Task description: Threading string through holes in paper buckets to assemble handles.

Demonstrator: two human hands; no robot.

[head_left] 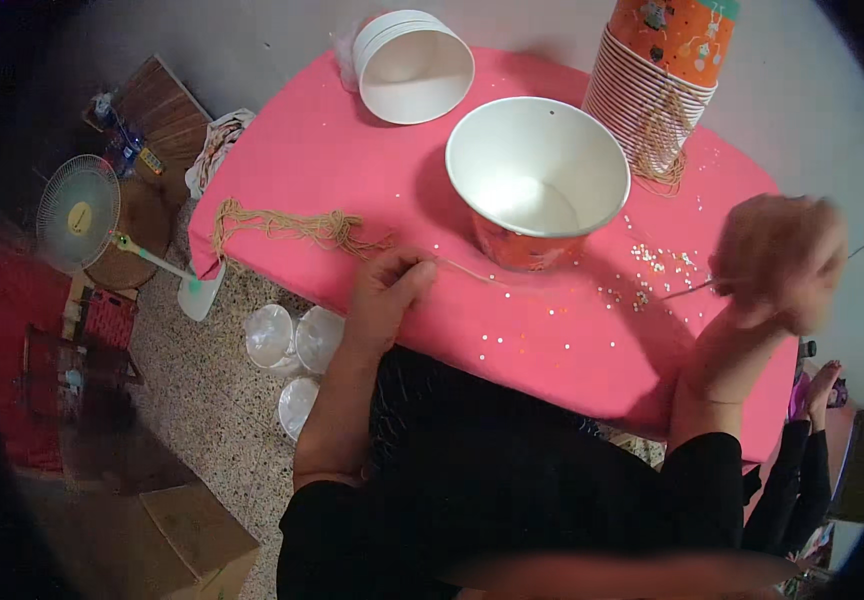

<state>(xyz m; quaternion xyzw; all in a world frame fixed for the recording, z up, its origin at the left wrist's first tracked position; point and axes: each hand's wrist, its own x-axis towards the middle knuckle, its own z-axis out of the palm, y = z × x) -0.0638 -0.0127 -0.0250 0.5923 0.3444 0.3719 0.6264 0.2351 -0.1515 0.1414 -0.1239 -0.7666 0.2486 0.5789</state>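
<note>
My left hand (390, 297) is closed in a pinch on tan twine (467, 270) at the table's front edge. Its short end points right, toward the bucket, and the loose bundle of twine (292, 226) lies to the left. My right hand (780, 262), smeared by motion, is curled shut over the table's right side. A thin, dark, rod-like tool (689, 291) sticks out of it to the left; its exact kind is unclear. Between the hands an orange-red paper bucket (542, 170) with a white inside stands upright, with a small hole near its far rim.
Small white punched-out dots (657, 262) lie scattered on the pink tablecloth (352, 160). White buckets (417, 75) lie on their side at the back. A tall stack of buckets (652, 90) with twine hanging from it stands at the back right. A person's legs (802, 450) show at right.
</note>
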